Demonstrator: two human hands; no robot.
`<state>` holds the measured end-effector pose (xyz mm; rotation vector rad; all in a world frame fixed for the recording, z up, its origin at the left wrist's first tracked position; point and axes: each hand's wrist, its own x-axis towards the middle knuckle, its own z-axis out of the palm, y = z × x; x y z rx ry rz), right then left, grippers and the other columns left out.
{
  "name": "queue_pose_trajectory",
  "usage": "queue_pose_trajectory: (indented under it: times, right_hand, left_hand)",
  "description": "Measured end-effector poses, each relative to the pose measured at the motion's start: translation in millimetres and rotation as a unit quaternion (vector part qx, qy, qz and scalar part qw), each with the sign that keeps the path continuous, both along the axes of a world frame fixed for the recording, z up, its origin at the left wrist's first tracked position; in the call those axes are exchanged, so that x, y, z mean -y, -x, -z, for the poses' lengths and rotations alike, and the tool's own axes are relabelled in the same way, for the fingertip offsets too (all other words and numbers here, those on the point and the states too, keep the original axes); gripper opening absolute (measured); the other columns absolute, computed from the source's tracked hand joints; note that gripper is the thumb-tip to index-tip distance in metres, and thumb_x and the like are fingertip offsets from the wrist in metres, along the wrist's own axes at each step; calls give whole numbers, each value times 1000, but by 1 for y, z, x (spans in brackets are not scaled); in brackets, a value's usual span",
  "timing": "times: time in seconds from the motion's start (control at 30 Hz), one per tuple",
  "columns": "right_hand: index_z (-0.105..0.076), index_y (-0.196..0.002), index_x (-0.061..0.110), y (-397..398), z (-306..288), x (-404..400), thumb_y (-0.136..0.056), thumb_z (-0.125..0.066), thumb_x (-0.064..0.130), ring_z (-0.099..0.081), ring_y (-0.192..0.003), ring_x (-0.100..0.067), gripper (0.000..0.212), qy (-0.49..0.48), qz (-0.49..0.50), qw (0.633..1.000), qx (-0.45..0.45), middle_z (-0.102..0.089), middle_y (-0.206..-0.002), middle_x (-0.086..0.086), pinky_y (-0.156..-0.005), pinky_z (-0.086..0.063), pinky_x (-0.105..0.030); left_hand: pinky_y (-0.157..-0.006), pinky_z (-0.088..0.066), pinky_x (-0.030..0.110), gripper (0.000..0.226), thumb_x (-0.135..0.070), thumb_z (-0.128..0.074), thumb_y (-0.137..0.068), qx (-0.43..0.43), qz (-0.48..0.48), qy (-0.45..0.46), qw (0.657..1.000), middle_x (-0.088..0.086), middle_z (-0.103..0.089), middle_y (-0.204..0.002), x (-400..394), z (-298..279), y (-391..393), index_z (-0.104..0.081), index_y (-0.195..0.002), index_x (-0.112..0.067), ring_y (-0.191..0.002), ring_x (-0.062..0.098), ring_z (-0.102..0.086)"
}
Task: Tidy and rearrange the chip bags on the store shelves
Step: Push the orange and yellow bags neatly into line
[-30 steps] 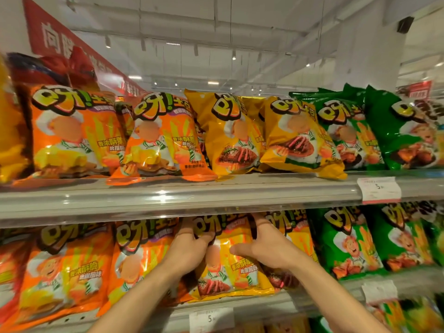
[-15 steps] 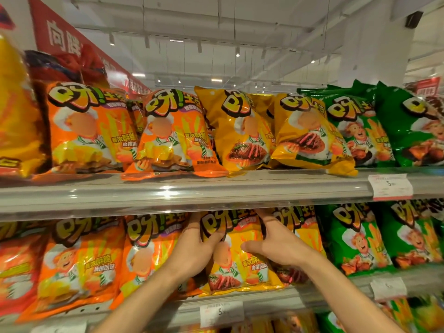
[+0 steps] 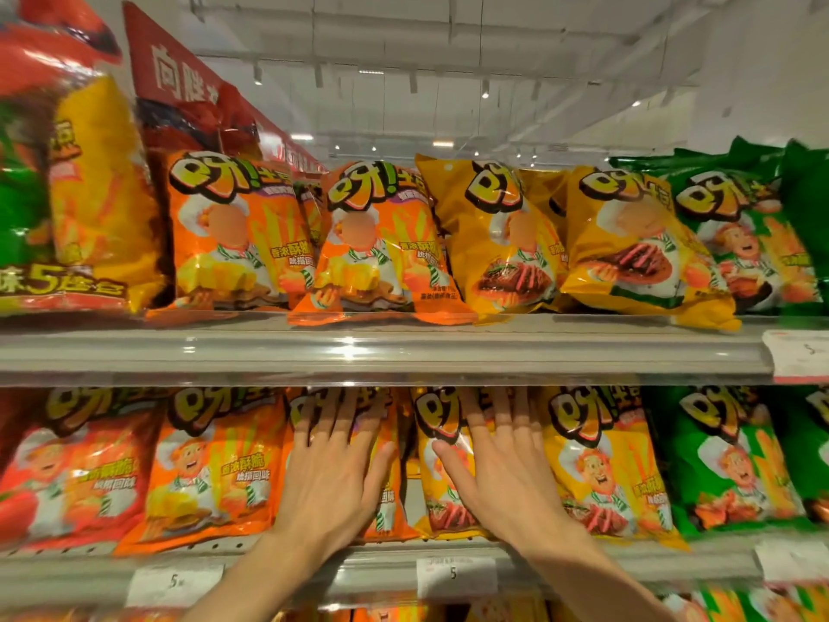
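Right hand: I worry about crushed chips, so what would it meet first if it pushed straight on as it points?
The right hand already lies flat on the yellow bag; pushing on would likely press it into whatever sits behind, which is hidden.

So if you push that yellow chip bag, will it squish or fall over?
Probably squishes: the yellow chip bag under the right hand looks puffy and soft. Likely light and a bit slippery, given the shiny foil. It may lean back, not fall, since neighbouring bags crowd it.
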<state>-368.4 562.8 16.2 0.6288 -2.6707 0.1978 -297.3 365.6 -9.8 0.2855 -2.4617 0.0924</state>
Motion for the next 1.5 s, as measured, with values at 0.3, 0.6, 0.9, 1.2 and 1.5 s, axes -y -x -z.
queue_pose_trajectory:
  times: [0.3, 0.6, 0.9, 1.2, 1.5]
  right_hand:
    - [-67, -123, 17, 3, 5, 12, -95, -24, 70, -61, -111, -38, 74, 14, 6, 1000, -11, -70, -114, -17, -103, -41, -57]
    - [-40, -141, 16, 13, 1, -37, -98, -26, 62, -39, -125, -27, 65, 178, -70, 980, -51, -48, -133, -10, -111, -28, -42]
    - [-51, -131, 5, 65, -32, -164, -93, -60, 42, -44, -124, -40, 55, 198, -20, 979, 41, -52, -124, -22, -100, -36, -40]
    - [-23, -150, 31, 102, -26, -196, -76, -77, 51, -45, -124, -15, 94, 180, -161, 945, 221, -41, -143, 0, -99, -40, -26]
    - [-21, -141, 44, 100, -21, -201, -73, -83, 41, -41, -108, 0, 92, 238, -206, 925, 215, -38, -127, 15, -87, -37, -14]
  left_hand:
    - [-118, -16, 55, 55, -54, -29, -102, -3, 2, 6, 1000, 7, -44, -153, 7, 5, 4, -42, -149, -29, -147, 25, -30]
    - [-91, -46, 41, 43, -43, -40, -99, -105, 125, -67, 984, 8, -55, -117, -44, -2, 4, -51, -131, -16, -110, 28, -52]
    - [-96, -42, 30, 47, -47, -52, -94, -53, 216, -262, 939, -8, -41, -125, -168, -20, 49, -41, -138, -37, -118, 14, -52]
    - [-88, -46, 29, 62, -41, -61, -93, 94, 115, -325, 934, 4, -55, -115, -215, -46, 84, -31, -144, -24, -109, 21, -56]
    - [-56, -59, 32, 32, -35, -77, -81, 94, 153, -454, 873, 1, -71, -71, -217, -50, 100, -61, -94, -11, -57, 10, -69]
